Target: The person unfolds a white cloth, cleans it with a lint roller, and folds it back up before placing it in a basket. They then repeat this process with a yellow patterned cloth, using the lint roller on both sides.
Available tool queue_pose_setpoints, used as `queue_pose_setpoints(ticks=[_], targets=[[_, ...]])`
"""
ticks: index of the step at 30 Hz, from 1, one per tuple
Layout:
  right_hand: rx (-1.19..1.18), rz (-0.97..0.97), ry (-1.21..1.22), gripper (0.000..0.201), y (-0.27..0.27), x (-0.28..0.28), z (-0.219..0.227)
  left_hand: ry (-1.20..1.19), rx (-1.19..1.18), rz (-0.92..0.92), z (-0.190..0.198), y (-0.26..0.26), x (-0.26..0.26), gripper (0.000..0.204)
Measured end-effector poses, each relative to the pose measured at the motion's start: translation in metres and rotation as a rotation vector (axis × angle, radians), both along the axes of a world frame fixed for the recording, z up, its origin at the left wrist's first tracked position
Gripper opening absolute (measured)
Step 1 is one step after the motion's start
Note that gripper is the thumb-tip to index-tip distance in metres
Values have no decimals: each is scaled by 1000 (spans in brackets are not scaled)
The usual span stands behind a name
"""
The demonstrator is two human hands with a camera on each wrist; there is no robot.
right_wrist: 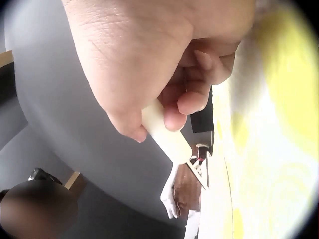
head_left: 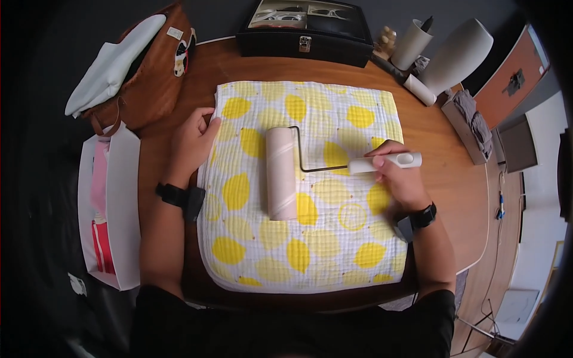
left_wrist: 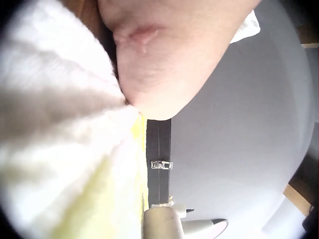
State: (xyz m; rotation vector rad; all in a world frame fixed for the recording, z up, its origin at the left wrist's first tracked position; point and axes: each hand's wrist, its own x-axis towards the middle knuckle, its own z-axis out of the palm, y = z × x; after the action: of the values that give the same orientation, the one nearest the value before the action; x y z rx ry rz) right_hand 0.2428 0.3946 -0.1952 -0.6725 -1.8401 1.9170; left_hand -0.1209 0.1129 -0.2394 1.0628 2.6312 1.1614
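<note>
A folded quilted cloth (head_left: 322, 250), white with yellow lemons, lies on the wooden table. Across its middle rests a lint roller with a pale pinkish cylinder (head_left: 282, 173), a bent dark wire and a white handle (head_left: 376, 162). My right hand (head_left: 399, 178) grips that handle, thumb on the near side and fingers curled over it; the right wrist view shows the handle (right_wrist: 167, 134) between thumb and fingers. At the cloth's left edge, my left hand (head_left: 194, 140) pinches the border near the upper corner. In the left wrist view, creases in the cloth (left_wrist: 70, 99) run toward the thumb.
A black glasses case (head_left: 304, 43) stands at the back. Left are a brown bag (head_left: 155, 83) with a pale cloth (head_left: 116, 65) and a white box (head_left: 126, 209) of folded fabric. Back right hold a white vase (head_left: 459, 51), a cup (head_left: 412, 46) and a tissue box (head_left: 468, 131).
</note>
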Motion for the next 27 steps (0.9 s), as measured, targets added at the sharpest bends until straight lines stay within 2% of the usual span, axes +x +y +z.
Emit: queue_pose_setpoints(ticks=[1, 4, 6, 8, 10, 12, 15, 16, 18, 21, 23, 27], targets=[[2, -4, -5, 8, 7, 4, -5, -3, -6, 10, 0, 0, 1, 32], [-160, -170, 421, 11, 51, 25, -35, -13, -13, 11, 3, -1, 5, 33], [-90, -286, 539, 13, 69, 33, -22, -23, -21, 14, 10, -2, 6, 34], [-20, -440, 586, 24, 60, 32, 5, -44, -35, 33, 15, -1, 10, 34], [143, -438, 507, 37, 41, 30, 33, -54, -34, 37, 10, -2, 6, 34], [160, -294, 515, 29, 26, 32, 38, -28, -37, 37, 10, -2, 6, 33], [381, -184, 164, 15, -19, 24, 36, -12, -14, 36, 8, -2, 5, 32], [414, 13, -23, 15, -18, 27, 39, -11, -8, 32, 7, -2, 5, 31], [265, 107, -216, 21, -24, 13, 37, -6, -28, 34, 9, -2, 7, 31], [454, 195, -88, 27, -29, 1, 27, 15, -10, 27, 7, -2, 5, 31], [352, 172, -78, 28, -26, 6, 30, 21, 2, 32, 6, -4, 5, 31], [369, 115, -56, 32, -25, 23, 37, 22, 2, 37, 8, -2, 7, 31]])
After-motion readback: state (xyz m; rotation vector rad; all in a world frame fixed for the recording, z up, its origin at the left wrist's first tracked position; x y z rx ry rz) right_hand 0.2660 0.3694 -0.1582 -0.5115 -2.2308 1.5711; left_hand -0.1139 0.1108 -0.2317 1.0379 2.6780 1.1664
